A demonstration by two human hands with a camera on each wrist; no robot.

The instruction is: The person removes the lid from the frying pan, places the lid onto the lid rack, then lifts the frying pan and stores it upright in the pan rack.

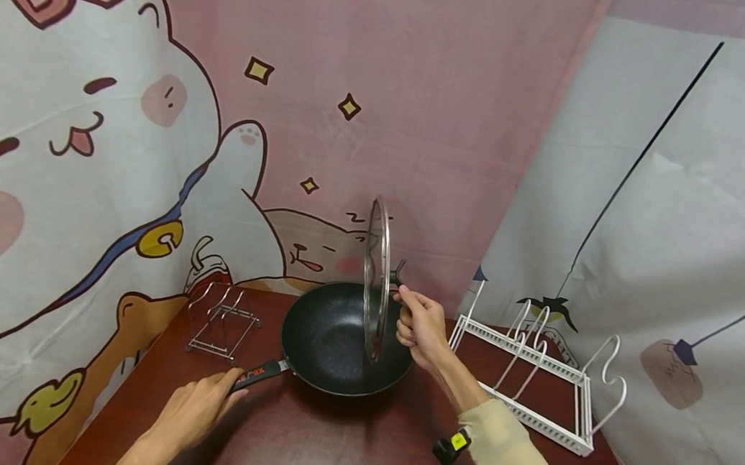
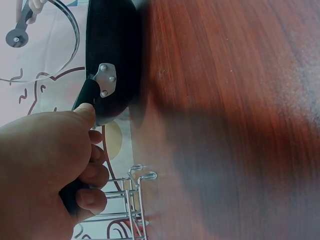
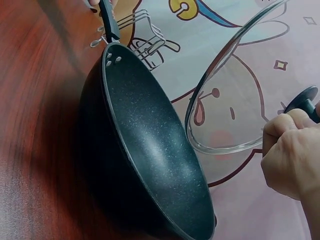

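A black wok (image 1: 329, 341) sits on the dark red wooden table, its long handle (image 1: 260, 374) pointing toward the front left. My left hand (image 1: 194, 407) grips that handle, fingers wrapped beneath and thumb along the top in the left wrist view. Above the wok's right half, a glass lid (image 1: 377, 283) with a metal rim stands on edge, nearly vertical. My right hand (image 1: 424, 327) holds it by the black knob (image 3: 302, 100) on its right side. The wok's speckled inside (image 3: 150, 145) shows no contents in the right wrist view.
A small silver wire rack (image 1: 223, 326) stands behind the left hand. To the right is a larger white rack (image 1: 531, 373) with upright curved dividers. Printed cloth (image 1: 420, 106) hangs behind and beside the table (image 1: 306, 444).
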